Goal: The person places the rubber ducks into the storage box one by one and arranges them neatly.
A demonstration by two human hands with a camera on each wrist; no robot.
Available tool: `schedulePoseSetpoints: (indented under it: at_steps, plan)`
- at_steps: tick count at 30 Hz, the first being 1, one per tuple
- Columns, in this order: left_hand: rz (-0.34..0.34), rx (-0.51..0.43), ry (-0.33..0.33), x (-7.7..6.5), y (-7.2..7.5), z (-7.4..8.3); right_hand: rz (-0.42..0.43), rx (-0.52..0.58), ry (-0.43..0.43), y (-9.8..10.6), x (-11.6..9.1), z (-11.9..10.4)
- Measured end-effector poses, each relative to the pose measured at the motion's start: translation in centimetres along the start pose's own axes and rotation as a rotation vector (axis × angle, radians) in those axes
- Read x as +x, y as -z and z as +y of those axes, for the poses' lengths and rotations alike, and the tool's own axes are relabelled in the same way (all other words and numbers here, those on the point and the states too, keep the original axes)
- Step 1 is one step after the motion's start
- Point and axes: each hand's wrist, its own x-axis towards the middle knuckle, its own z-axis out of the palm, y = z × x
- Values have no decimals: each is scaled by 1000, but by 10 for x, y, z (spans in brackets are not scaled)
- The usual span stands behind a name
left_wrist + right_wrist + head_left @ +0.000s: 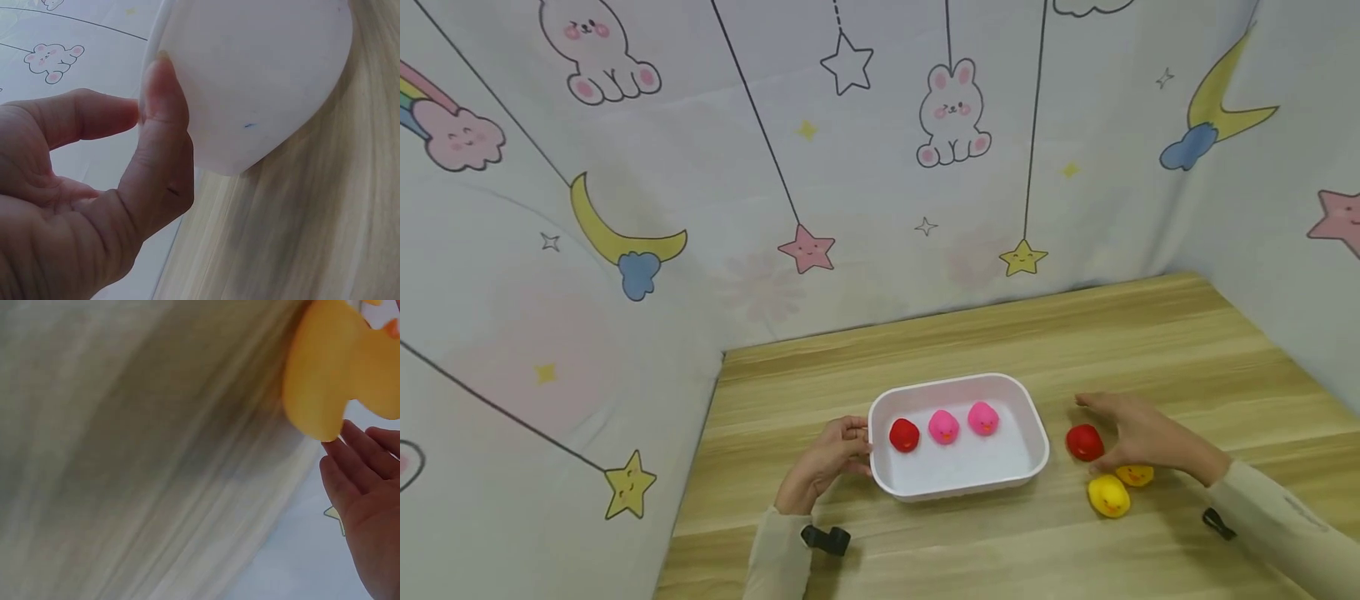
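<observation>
A white plastic tub [940, 471] holds a red rubber duck [904, 436] and two pink rubber ducks [943, 427] in a row. At its left end my left hand [835, 458] pinches the rim between thumb and finger; the left wrist view shows the tub's outer wall [262, 81] beside the fingers. To the right of the tub, my right hand [1150, 433] reaches with fingers spread over another red duck [1085, 442] and two yellow ducks [1108, 497]. One yellow duck is partly hidden beneath the hand. Close to the right fingertips looms a yellow duck [325, 369].
All of this stands on a wood-grain table [820, 367]. White cloth [880, 192] printed with stars, moons and rabbits hangs along the table's back and sides. Black straps [826, 540] are on both wrists.
</observation>
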Motion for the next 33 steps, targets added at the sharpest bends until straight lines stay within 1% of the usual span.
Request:
schedulePoseSetpoints:
  at_steps: [4, 9, 17, 21, 24, 28, 33]
  plan:
    - [-1, -5, -1, 1, 0, 0, 11, -60, 6, -3, -1, 7]
    - [7, -8, -1, 0, 1, -2, 21, -112, 43, -7, 5, 7]
    - [2, -6, -5, 0, 1, -1, 5, -86, 92, -8, 13, 4]
    - [-4, 4, -15, 1, 0, 1, 16, 10, 31, -3, 12, 2]
    - [-4, 11, -19, 2, 1, 1, 49, 115, -13, 0, 10, -1]
    - [-3, 9, -16, 1, 2, 1, 95, 246, -36, 4, 9, -6]
    - [-3, -3, -9, 0, 2, -1, 106, 436, -76, 12, 8, -16]
